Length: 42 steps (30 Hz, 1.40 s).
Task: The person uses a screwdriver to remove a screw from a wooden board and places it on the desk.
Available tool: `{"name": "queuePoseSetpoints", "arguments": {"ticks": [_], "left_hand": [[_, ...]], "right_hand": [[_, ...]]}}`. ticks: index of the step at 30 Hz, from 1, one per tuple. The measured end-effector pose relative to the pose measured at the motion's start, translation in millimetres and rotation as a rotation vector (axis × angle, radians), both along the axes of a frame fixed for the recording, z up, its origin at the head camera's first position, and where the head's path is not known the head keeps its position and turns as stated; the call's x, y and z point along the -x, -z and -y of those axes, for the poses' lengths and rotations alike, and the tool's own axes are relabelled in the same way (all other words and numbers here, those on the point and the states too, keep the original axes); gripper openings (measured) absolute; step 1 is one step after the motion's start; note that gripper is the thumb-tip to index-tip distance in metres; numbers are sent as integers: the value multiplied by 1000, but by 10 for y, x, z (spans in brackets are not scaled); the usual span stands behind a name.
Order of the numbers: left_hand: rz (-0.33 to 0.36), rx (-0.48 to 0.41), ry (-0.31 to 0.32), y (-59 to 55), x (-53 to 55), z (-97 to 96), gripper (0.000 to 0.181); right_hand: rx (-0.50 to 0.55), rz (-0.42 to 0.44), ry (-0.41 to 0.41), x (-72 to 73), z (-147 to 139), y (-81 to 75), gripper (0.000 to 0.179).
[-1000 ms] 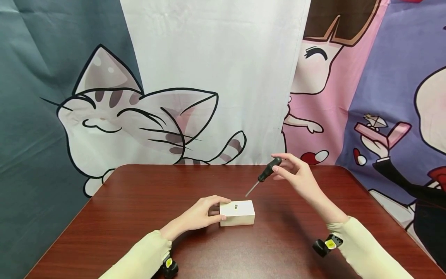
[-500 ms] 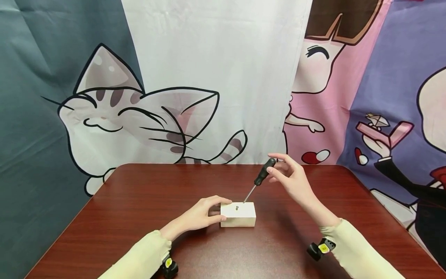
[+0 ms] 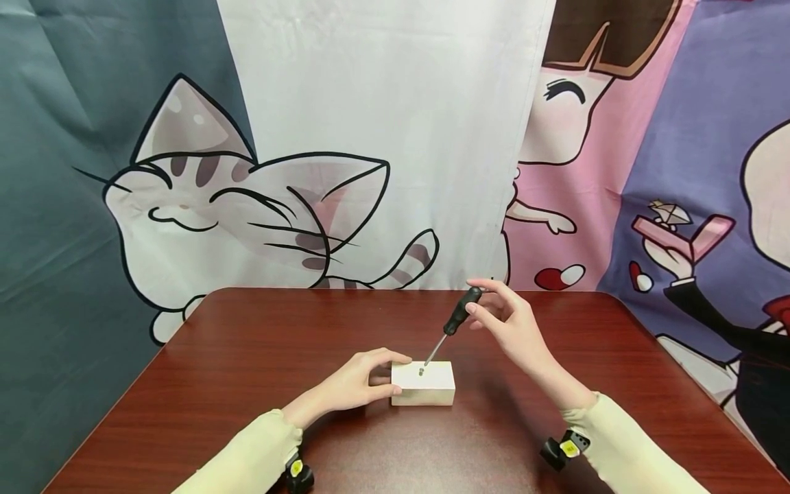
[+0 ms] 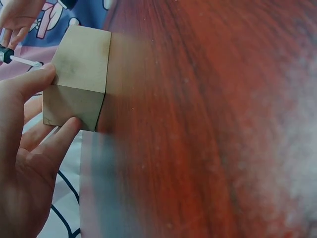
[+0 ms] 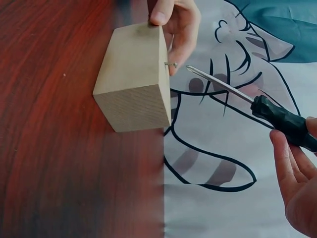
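A pale wooden block (image 3: 426,396) lies on the table, gripped at its left end between the thumb and fingers of my left hand (image 3: 361,381). From its upper face a small screw (image 5: 171,64) sticks out, its head raised clear of the wood. My right hand (image 3: 509,329) pinches the dark handle of a screwdriver (image 3: 461,312), which slants down and left over the block. In the right wrist view the screwdriver's tip is close to the screw head with a small gap between them. The left wrist view hides the screw, but it shows my left fingertips against the block (image 4: 81,59).
The reddish-brown wooden table (image 3: 278,336) runs back to a hanging cloth (image 3: 382,89) with cartoon figures. Each wrist wears a small black camera, such as the right-hand camera (image 3: 558,449) below the sleeve.
My right hand has moved left and slightly down, bringing the screwdriver tip from behind the block to just above the screw. The left hand keeps its grip on the block.
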<state>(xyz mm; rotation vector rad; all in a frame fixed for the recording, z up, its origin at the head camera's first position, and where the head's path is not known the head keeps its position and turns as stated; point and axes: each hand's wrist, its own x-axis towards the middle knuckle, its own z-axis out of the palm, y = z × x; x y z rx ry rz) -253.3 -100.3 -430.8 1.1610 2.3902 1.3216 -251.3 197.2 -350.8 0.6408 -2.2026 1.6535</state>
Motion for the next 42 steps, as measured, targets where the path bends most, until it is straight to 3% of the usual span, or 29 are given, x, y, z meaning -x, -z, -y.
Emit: {"name": "queuePoseSetpoints", "arguments": {"ticks": [11, 24, 33, 42], "left_hand": [[-16, -5, 22, -12, -52, 14, 46], [-28, 10, 17, -24, -104, 28, 45], [-6, 6, 32, -38, -115, 35, 46], [29, -9, 38, -32, -131, 34, 47]], "right_hand": [[11, -12, -35, -89, 54, 87, 40], [110, 1, -89, -203, 308, 33, 44], [70, 2, 12, -220, 398, 25, 46], [51, -13, -23, -221, 410, 26, 49]]}}
